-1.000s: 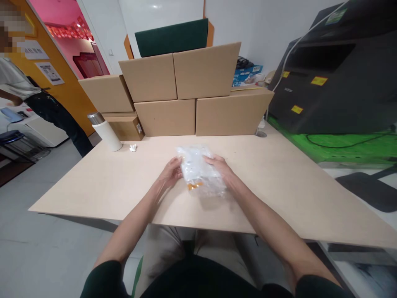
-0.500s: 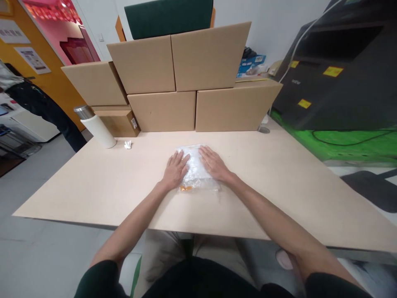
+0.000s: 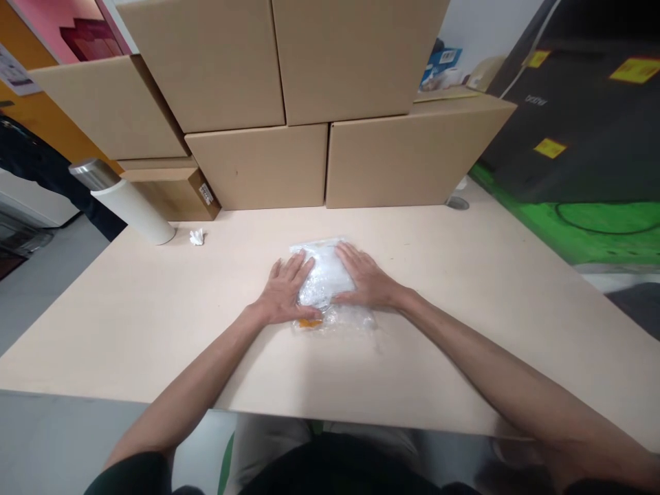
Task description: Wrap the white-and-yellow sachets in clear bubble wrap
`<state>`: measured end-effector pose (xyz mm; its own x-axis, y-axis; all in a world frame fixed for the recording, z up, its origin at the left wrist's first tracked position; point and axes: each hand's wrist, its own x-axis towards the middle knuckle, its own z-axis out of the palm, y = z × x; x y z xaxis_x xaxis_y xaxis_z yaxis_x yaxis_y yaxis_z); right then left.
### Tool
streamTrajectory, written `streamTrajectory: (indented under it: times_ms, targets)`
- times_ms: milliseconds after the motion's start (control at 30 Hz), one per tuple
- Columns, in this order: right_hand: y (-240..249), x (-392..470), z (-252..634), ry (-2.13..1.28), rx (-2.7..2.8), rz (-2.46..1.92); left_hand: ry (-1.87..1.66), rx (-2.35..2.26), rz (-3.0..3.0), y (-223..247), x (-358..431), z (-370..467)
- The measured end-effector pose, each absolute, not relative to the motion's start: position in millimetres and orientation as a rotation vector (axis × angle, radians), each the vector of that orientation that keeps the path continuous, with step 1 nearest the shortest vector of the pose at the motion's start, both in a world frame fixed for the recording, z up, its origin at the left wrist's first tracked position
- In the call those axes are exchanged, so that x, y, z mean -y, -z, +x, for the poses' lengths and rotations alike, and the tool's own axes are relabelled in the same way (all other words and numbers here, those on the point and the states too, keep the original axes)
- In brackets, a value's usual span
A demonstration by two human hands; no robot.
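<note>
A clear plastic package (image 3: 326, 278) with whitish contents lies flat on the pale wooden table (image 3: 206, 344). An orange patch (image 3: 310, 322) shows at its near left corner, and loose clear film extends along its near edge. My left hand (image 3: 287, 289) rests on the package's left side, fingers spread, thumb by the orange patch. On the right side lies my right hand (image 3: 367, 278), also with fingers apart and the thumb across the near part of the package. Neither hand is closed around anything.
Cardboard boxes (image 3: 258, 168) are stacked along the table's far edge. A white bottle with a metal cap (image 3: 137, 206) and a crumpled white tissue (image 3: 196, 237) stand at the back left. Beyond the right edge is a large dark machine (image 3: 582, 124). Part of a person (image 3: 46, 165) shows at far left.
The view has tilted down and come closer. Both thumbs have spread inward over the near part of the package, while the hands stay at its sides.
</note>
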<state>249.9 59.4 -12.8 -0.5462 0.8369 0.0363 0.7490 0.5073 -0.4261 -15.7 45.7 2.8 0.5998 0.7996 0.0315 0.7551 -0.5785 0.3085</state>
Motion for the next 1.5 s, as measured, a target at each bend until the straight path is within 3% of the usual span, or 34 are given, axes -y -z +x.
streamTrajectory:
  times_ms: [267, 600, 967, 1500]
  targets:
    - [-43.6, -59.3, 217.5, -0.306, 2.54, -1.403, -0.1, -1.385, 2.575, -14.6, -38.9, -8.6]
    - [2.4, -81.2, 193.8, -0.14, 2.377, -1.403, -0.207, -1.438, 2.551, -2.2, -45.0, -9.6]
    - [5.4, -89.7, 196.8, -0.152, 2.307, -1.298, -0.147, -1.327, 2.382, -10.2, -54.3, -15.4]
    - [14.5, -50.8, 188.0, -0.029, 2.384, -1.555, 0.006, -1.426, 2.468, -8.1, -57.3, -16.8]
